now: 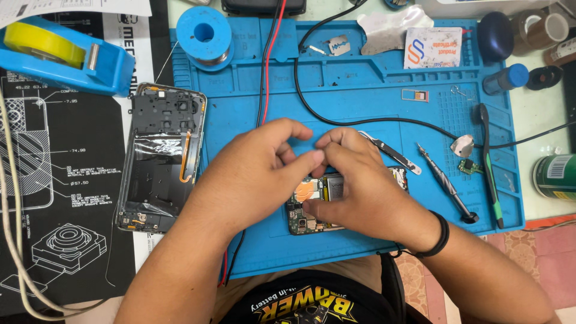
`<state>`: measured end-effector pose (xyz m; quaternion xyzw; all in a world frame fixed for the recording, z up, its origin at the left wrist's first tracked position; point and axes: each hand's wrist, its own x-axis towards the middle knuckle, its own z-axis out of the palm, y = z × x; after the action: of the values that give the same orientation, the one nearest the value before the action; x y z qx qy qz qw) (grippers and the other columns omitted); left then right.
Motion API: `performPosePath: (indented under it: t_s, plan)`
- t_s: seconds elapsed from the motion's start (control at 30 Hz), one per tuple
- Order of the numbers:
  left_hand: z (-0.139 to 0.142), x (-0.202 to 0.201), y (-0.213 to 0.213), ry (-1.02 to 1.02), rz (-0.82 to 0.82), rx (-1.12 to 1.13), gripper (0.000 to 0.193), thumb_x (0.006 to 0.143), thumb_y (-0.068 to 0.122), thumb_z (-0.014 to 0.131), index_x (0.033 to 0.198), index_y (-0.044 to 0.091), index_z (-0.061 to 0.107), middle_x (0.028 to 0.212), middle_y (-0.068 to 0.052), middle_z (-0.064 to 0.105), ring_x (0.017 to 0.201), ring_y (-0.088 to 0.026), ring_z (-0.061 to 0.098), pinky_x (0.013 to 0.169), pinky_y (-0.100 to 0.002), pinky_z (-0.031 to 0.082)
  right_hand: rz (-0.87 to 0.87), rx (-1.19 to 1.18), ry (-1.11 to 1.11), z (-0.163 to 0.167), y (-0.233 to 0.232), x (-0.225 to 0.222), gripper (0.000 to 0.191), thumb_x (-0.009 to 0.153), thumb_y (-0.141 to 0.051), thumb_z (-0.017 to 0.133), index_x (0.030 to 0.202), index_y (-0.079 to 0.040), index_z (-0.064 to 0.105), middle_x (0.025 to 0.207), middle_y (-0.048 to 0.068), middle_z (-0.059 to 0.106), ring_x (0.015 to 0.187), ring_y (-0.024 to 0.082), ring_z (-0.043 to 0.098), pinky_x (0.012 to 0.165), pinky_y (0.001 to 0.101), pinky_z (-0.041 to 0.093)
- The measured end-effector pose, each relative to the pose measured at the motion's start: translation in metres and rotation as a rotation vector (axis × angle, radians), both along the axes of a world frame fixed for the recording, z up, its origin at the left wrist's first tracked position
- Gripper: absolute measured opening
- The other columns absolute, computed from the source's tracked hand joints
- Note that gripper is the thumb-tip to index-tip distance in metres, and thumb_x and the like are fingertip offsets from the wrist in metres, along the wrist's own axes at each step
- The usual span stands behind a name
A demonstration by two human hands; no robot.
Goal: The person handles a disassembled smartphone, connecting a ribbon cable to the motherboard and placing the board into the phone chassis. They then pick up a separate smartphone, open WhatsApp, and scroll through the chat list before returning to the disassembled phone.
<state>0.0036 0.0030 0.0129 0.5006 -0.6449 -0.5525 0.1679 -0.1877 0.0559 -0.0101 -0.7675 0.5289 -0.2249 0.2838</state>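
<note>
A green phone circuit board (312, 201) with an orange flex strip and a metal shield lies on the blue repair mat (360, 96), mostly covered by my hands. My left hand (252, 174) curls over its left part, fingertips meeting those of my right hand (360, 186) above the board. My right thumb presses on the board's lower edge. Whether anything small sits between the fingertips is hidden.
An opened phone frame (159, 156) lies left of the mat. Tweezers (390, 153), a thin screwdriver (447, 189), a green-handled tool (489, 168) and a pick (462, 146) lie to the right. Solder spool (204, 36), tape dispenser (60, 57), cables and a can (555, 177) surround them.
</note>
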Motion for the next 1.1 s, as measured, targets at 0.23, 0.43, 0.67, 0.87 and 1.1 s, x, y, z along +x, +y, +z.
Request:
performPosePath:
  t_s: [0.23, 0.43, 0.67, 0.87, 1.1]
  plan:
    - [-0.001, 0.011, 0.005, -0.120, -0.226, -0.151, 0.047, 0.075, 0.014, 0.078, 0.121, 0.019, 0.069, 0.088, -0.004, 0.073, 0.082, -0.022, 0.071, 0.069, -0.036, 0.055, -0.009, -0.035, -0.012, -0.003, 0.003, 0.000, 0.048, 0.055, -0.022, 0.093, 0.089, -0.010, 0.062, 0.115, 0.010, 0.058, 0.116, 0.031, 0.055, 0.097, 0.0420, 0.039]
    - [-0.009, 0.013, 0.022, -0.158, -0.344, -0.378, 0.102, 0.055, 0.021, 0.094, 0.145, 0.016, 0.046, 0.121, -0.009, 0.065, 0.115, -0.034, 0.058, 0.092, -0.044, 0.048, -0.017, -0.034, -0.016, -0.005, 0.002, 0.001, 0.049, 0.054, -0.025, 0.093, 0.089, -0.011, 0.062, 0.112, 0.008, 0.058, 0.112, 0.030, 0.056, 0.095, 0.0421, 0.038]
    - [-0.003, 0.004, 0.038, -0.230, -0.377, -0.491, 0.122, 0.050, 0.019, 0.094, 0.155, 0.005, 0.033, 0.125, -0.010, 0.059, 0.115, -0.037, 0.054, 0.098, -0.044, 0.043, -0.028, -0.015, -0.043, -0.005, 0.002, 0.002, 0.055, 0.056, -0.029, 0.093, 0.100, -0.011, 0.065, 0.111, 0.007, 0.059, 0.114, 0.030, 0.054, 0.096, 0.0434, 0.036]
    - [0.004, 0.000, 0.055, -0.316, -0.182, -0.522, 0.103, 0.051, 0.022, 0.096, 0.140, 0.001, 0.047, 0.124, -0.017, 0.059, 0.119, -0.040, 0.052, 0.097, -0.045, 0.043, -0.047, -0.052, -0.052, -0.011, 0.004, 0.001, 0.056, 0.052, -0.037, 0.096, 0.089, -0.012, 0.063, 0.121, 0.011, 0.055, 0.116, 0.034, 0.051, 0.097, 0.0444, 0.035]
    - [0.004, 0.002, 0.064, -0.365, -0.114, -0.472, 0.080, 0.049, 0.021, 0.096, 0.122, 0.007, 0.064, 0.113, -0.013, 0.066, 0.114, -0.036, 0.057, 0.095, -0.043, 0.046, -0.043, -0.070, -0.086, -0.014, 0.007, -0.001, 0.057, 0.054, -0.041, 0.096, 0.087, -0.012, 0.060, 0.119, 0.009, 0.055, 0.115, 0.033, 0.052, 0.098, 0.0437, 0.034]
